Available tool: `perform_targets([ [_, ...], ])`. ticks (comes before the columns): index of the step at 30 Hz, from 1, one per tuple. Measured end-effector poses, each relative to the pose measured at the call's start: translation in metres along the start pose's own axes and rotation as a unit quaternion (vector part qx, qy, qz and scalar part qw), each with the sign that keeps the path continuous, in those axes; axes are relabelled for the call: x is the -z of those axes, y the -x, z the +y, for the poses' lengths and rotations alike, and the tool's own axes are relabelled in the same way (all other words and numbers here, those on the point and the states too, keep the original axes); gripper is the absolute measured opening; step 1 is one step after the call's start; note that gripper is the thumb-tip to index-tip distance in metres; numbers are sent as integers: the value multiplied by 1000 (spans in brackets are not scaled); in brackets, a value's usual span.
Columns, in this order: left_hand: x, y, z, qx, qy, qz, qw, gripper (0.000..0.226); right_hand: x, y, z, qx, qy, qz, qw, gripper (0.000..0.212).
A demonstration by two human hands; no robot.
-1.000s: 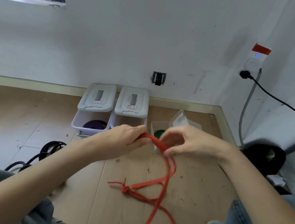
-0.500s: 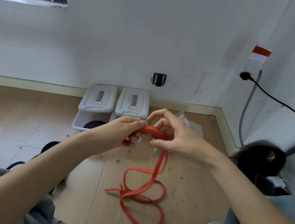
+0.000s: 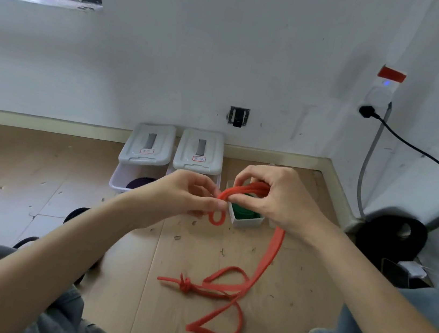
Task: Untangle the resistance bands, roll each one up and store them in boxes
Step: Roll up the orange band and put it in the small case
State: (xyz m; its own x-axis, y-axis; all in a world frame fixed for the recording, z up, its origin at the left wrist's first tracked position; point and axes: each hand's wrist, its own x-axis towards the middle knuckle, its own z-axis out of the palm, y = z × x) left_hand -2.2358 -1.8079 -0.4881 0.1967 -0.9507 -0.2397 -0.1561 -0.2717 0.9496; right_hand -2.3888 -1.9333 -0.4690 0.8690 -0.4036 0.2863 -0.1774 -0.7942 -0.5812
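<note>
One red resistance band (image 3: 276, 247) stretches between two bare hands above a wooden floor (image 3: 39, 197). The left hand (image 3: 180, 194) pinches a small loop of the band between thumb and curled fingertips. The right hand (image 3: 276, 197) curls its fingers around several coiled turns of the band, thumb pressing beneath. The rest trails down to the floor, one knot (image 3: 185, 284) showing in it. Three open boxes sit by the wall: one holding a purple band (image 3: 139, 183), one hidden behind the hands, one holding a green band (image 3: 245, 214). Two white lids (image 3: 148, 145) lean behind them
</note>
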Motion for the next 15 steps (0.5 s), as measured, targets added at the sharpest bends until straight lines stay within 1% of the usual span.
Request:
perform_targets([
  [3, -6, -4, -2, 13, 86, -22, 996, 30, -7, 2, -3, 25, 34, 55, 998, 17],
  [6, 2, -7, 1, 23, 191, -24, 981, 33, -10, 2, -4, 35, 39, 96, 994, 17],
  [9, 12, -8, 1, 44, 257, 0, 965, 33, -11, 0, -4, 37, 17, 65, 997, 15],
  [12, 15, -8, 0, 53, 295, 15, 954, 26, -16, -3, -3, 15, -44, 35, 998, 16],
  [15, 16, -8, -1, 58, 334, 26, 941, 18, -22, -1, -3, -2, -72, 39, 997, 30],
])
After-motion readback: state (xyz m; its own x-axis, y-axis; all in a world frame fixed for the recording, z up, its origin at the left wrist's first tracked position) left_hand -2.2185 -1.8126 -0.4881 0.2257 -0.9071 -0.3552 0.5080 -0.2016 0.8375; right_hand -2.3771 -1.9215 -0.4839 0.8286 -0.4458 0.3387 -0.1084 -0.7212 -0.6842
